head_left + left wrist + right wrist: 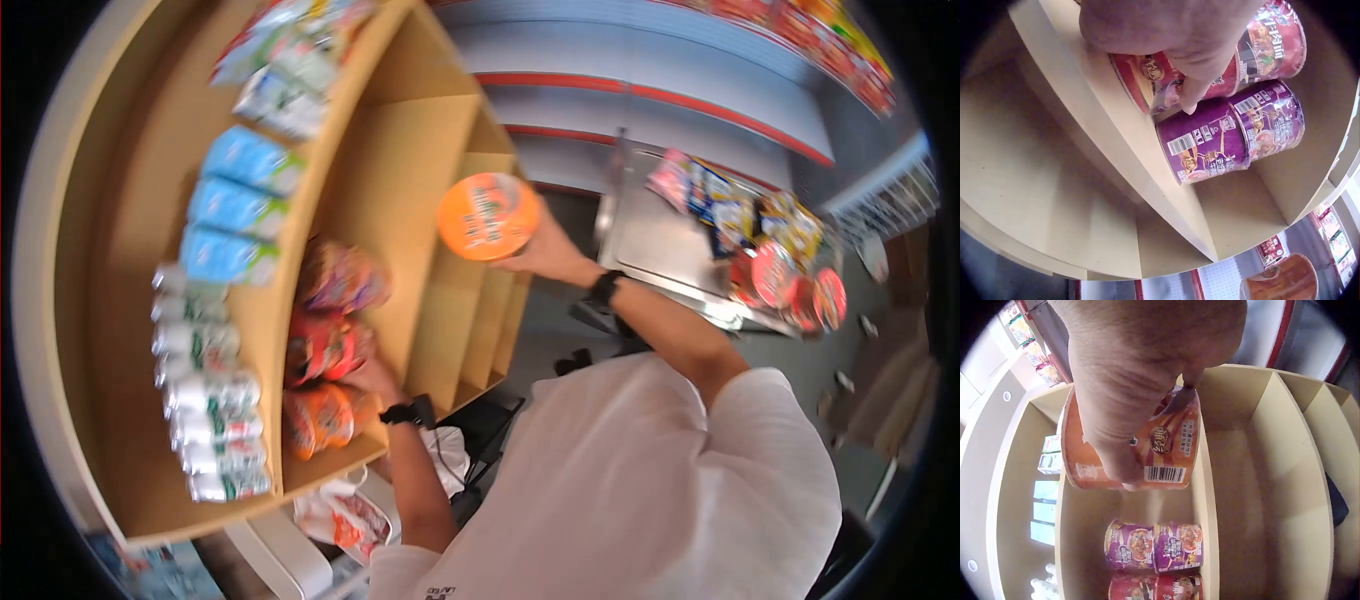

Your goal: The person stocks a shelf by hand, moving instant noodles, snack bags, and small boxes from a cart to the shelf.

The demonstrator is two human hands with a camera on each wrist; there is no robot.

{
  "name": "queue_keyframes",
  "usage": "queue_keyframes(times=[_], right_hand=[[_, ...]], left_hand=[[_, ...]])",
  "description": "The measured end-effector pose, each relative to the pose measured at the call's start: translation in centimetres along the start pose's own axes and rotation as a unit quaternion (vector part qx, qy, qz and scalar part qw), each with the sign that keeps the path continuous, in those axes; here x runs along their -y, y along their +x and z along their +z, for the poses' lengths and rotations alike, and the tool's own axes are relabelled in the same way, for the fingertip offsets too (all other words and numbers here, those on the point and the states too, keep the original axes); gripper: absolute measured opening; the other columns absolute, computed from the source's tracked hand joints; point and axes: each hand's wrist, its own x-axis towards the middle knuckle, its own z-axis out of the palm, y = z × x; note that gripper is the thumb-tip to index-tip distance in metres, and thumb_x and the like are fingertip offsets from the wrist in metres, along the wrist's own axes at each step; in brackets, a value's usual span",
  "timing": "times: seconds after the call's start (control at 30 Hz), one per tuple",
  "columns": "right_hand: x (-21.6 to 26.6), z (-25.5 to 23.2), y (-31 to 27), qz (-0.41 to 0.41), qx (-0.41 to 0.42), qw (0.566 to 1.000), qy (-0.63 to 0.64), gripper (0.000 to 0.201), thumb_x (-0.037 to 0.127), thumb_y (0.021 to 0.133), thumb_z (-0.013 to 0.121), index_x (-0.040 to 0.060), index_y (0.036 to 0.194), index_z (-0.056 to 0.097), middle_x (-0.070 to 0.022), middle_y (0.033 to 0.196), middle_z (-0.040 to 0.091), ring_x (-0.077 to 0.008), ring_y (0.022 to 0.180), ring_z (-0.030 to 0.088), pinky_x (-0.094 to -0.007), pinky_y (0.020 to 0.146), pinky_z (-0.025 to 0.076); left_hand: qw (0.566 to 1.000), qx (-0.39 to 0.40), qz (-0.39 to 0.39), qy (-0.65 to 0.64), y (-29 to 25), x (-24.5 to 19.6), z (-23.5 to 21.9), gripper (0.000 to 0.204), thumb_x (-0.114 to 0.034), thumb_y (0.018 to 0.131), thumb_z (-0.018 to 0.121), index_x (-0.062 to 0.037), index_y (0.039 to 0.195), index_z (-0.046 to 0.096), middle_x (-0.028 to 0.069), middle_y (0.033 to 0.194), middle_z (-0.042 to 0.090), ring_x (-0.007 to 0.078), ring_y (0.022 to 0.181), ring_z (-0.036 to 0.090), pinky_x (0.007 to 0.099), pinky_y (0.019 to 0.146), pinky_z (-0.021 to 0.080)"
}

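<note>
The right hand (545,245) grips an orange noodle cup (488,216) in the air before the shelf unit. In the right wrist view, the right hand (1129,381) has its fingers round the orange cup (1166,450). On a shelf, the left hand (370,374) holds a red cup (322,348). The left wrist view shows the left hand (1172,28) over the red cup (1138,78), fingertips bent onto it. Purple cups (1204,144) lie beside it, and another red cup (1279,40) is behind. More orange cups (318,418) are on the near side.
Silver cans (215,420) and blue packs (228,205) stand on the adjoining shelf. A metal cart (650,225) at the right bears snack bags (730,215) and red cups (775,275). Wooden dividers (1210,506) separate the compartments. A white bin (285,550) is below the unit.
</note>
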Motion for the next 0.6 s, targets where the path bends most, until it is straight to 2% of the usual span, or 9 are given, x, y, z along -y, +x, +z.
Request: queue_keyframes(times=[0.03, 0.07, 0.13, 0.17, 0.23, 0.27, 0.33, 0.5, 0.6], right_hand=[[0.4, 0.0, 0.1, 0.036, -0.003, 0.998, 0.048, 0.119, 0.021, 0.063, 0.098, 0.0035, 0.154, 0.023, -0.0128, 0.149, 0.041, -0.0240, 0.140, 0.041, -0.0407, 0.118, 0.034], [0.7, 0.0, 0.2, 0.029, -0.004, 1.000, 0.009, 0.117, 0.020, 0.063, 0.098, 0.0030, 0.153, 0.026, -0.0130, 0.147, 0.044, -0.0238, 0.139, 0.043, -0.0397, 0.118, 0.035], [1.9, 0.0, 0.4, 0.059, 0.004, 0.998, -0.010, 0.114, 0.019, 0.064, 0.097, 0.0019, 0.152, 0.027, -0.0132, 0.146, 0.047, -0.0232, 0.138, 0.045, -0.0389, 0.118, 0.035], [2.2, 0.1, 0.6, 0.055, 0.017, 0.998, -0.005, 0.114, 0.019, 0.064, 0.097, 0.0019, 0.152, 0.027, -0.0132, 0.146, 0.047, -0.0232, 0.138, 0.045, -0.0389, 0.118, 0.035], [2.6, 0.4, 0.9, 0.063, 0.021, 0.997, -0.042, 0.113, 0.018, 0.065, 0.096, 0.0005, 0.152, 0.026, -0.0131, 0.144, 0.048, -0.0227, 0.136, 0.047, -0.0379, 0.117, 0.037], [2.9, 0.7, 1.1, 0.060, 0.032, 0.997, -0.037, 0.113, 0.018, 0.065, 0.096, 0.0005, 0.152, 0.026, -0.0131, 0.144, 0.048, -0.0227, 0.136, 0.047, -0.0379, 0.117, 0.037], [3.6, 1.2, 1.4, 0.084, 0.041, 0.994, -0.049, 0.111, 0.017, 0.066, 0.095, -0.0007, 0.151, 0.026, -0.0138, 0.143, 0.049, -0.0232, 0.135, 0.049, -0.0375, 0.114, 0.040], [3.0, 2.6, 1.4, 0.081, 0.072, 0.992, -0.061, 0.110, 0.017, 0.066, 0.095, -0.0014, 0.150, 0.026, -0.0144, 0.141, 0.050, -0.0234, 0.132, 0.052, -0.0370, 0.112, 0.042], [3.3, 3.5, 1.4, 0.081, 0.098, 0.989, -0.075, 0.109, 0.018, 0.066, 0.095, -0.0016, 0.149, 0.026, -0.0145, 0.140, 0.051, -0.0234, 0.132, 0.052, -0.0372, 0.112, 0.042]], left_hand=[[0.997, -0.038, -0.028, 0.057, 0.1, -0.1, 0.0, 0.087, 0.013, 0.080, 0.075, -0.0144, 0.150, 0.031, 0.0167, 0.144, 0.048, 0.0307, 0.117, 0.059, 0.0448, 0.093, 0.057], [0.996, -0.066, -0.060, 0.019, -0.5, -1.3, 1.1, 0.091, 0.012, 0.078, 0.078, -0.0110, 0.150, 0.027, 0.0181, 0.145, 0.048, 0.0296, 0.120, 0.057, 0.0450, 0.099, 0.054], [0.989, -0.085, -0.039, 0.113, -0.6, -0.6, 0.0, 0.089, 0.004, 0.079, 0.082, -0.0009, 0.150, 0.028, 0.0195, 0.145, 0.049, 0.0285, 0.125, 0.055, 0.0424, 0.107, 0.048], [0.988, -0.098, -0.034, 0.116, -0.9, -0.1, -0.8, 0.089, 0.004, 0.079, 0.082, -0.0009, 0.150, 0.028, 0.0195, 0.145, 0.049, 0.0285, 0.125, 0.055, 0.0424, 0.107, 0.048], [0.979, -0.084, -0.045, 0.180, -1.7, 1.0, -2.5, 0.105, -0.004, 0.078, 0.086, 0.0044, 0.154, 0.015, 0.0229, 0.158, 0.029, 0.0289, 0.144, 0.035, 0.0442, 0.123, 0.024], [0.978, -0.095, -0.040, 0.183, -2.3, 1.1, -3.1, 0.105, -0.004, 0.078, 0.086, 0.0044, 0.154, 0.015, 0.0229, 0.158, 0.029, 0.0289, 0.144, 0.035, 0.0442, 0.123, 0.024], [0.972, -0.089, -0.052, 0.212, -3.6, 0.7, -3.4, 0.113, -0.010, 0.078, 0.088, 0.0061, 0.156, 0.009, 0.0245, 0.162, 0.020, 0.0292, 0.151, 0.021, 0.0425, 0.125, 0.011], [0.966, -0.108, -0.106, 0.210, -4.6, -0.9, -3.6, 0.115, -0.010, 0.077, 0.088, 0.0055, 0.157, 0.007, 0.0241, 0.163, 0.018, 0.0297, 0.153, 0.017, 0.0405, 0.125, 0.012], [0.969, -0.089, -0.076, 0.220, -2.9, -0.6, -4.1, 0.105, -0.005, 0.077, 0.088, 0.0055, 0.154, 0.018, 0.0207, 0.159, 0.027, 0.0269, 0.148, 0.027, 0.0364, 0.124, 0.016]])
